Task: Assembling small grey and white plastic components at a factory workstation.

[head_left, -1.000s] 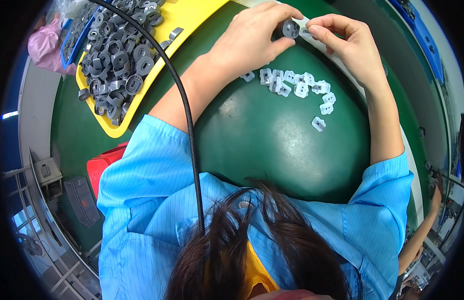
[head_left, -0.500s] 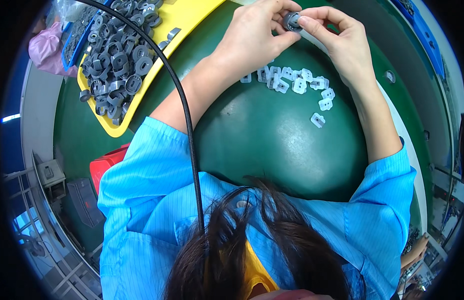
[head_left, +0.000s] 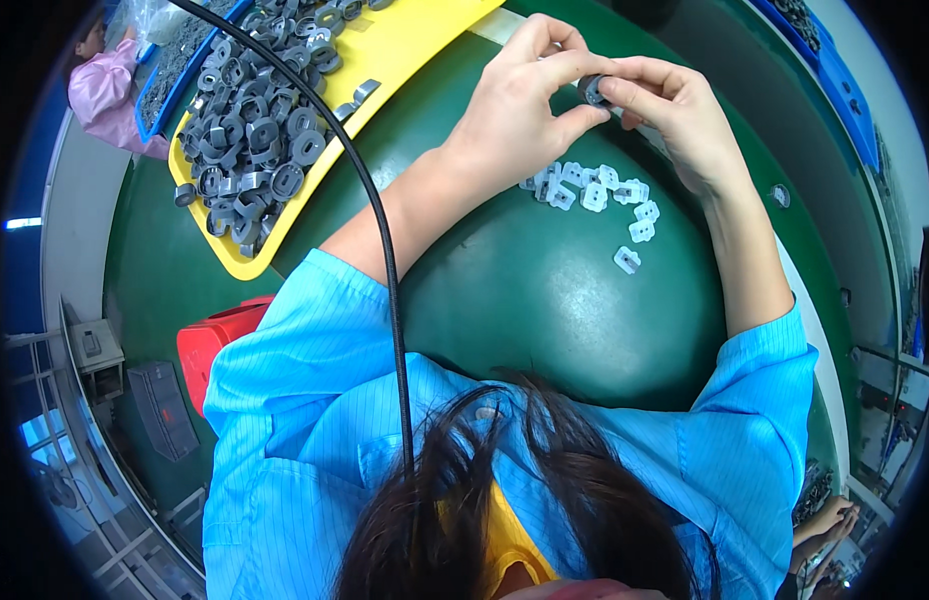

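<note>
Between my two hands, above the far part of the green table, is a small dark grey round plastic part (head_left: 591, 90). My left hand (head_left: 530, 95) is closed, its fingers and thumb around the left side of the part. From the other side, the thumb and fingers of my right hand (head_left: 675, 115) pinch it. The fingers hide much of the part. Below the hands, several small translucent white plastic pieces (head_left: 594, 196) lie scattered on the table (head_left: 545, 310). One such piece (head_left: 628, 260) sits apart, closer to me.
A yellow tray (head_left: 247, 268) heaped with grey plastic parts (head_left: 247, 130) stands at the far left, a blue bin (head_left: 150, 110) beyond it. A red container (head_left: 200, 350) is by my left elbow. A black cable (head_left: 370, 200) crosses the view. Another person in pink (head_left: 105, 95) is at far left.
Both hands and the grey part appear slightly lower in the view, and the table's contents have shifted as the view moved. My fingers have changed position slightly around the part.
</note>
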Demonstrator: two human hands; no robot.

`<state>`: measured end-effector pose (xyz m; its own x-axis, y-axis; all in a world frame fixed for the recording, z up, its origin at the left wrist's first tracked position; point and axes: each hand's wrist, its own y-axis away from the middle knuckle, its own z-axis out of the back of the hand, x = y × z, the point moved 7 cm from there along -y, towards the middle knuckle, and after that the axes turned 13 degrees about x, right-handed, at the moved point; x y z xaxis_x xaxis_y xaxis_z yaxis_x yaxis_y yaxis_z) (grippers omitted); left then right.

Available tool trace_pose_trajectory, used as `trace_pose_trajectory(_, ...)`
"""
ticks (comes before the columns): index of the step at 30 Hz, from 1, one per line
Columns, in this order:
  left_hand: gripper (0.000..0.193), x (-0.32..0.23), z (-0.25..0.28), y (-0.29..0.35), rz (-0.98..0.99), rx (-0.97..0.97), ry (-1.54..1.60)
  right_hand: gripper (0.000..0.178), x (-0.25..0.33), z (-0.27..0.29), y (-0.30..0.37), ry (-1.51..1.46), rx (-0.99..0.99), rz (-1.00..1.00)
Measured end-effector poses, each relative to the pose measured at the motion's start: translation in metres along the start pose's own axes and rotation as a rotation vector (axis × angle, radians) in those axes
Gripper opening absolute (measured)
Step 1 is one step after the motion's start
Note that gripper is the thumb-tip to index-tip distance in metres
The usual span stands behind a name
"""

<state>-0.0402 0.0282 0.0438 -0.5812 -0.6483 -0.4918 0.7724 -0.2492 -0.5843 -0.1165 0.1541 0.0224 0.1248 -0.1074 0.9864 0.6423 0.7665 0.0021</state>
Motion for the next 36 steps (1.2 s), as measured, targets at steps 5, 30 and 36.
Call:
trace_pose_trajectory(5,0.038,-0.014,0.003,-0.004,-0.043,0.003,-0.109,0.018,-0.009,-0.003,-0.001,-0.16,0.048,-0.006)
trace_pose_trajectory(30,0.037,0.007,0.011,-0.006,0.049,0.141,0.029,0.023,-0.047,0.033,-0.014,-0.336,0.129,-0.078)
trace_pose_trajectory(36,0.046,0.035,0.017,0.016,0.364,0.468,-0.256,0.031,-0.043,0.106,0.0,0.62,-0.358,-0.178)
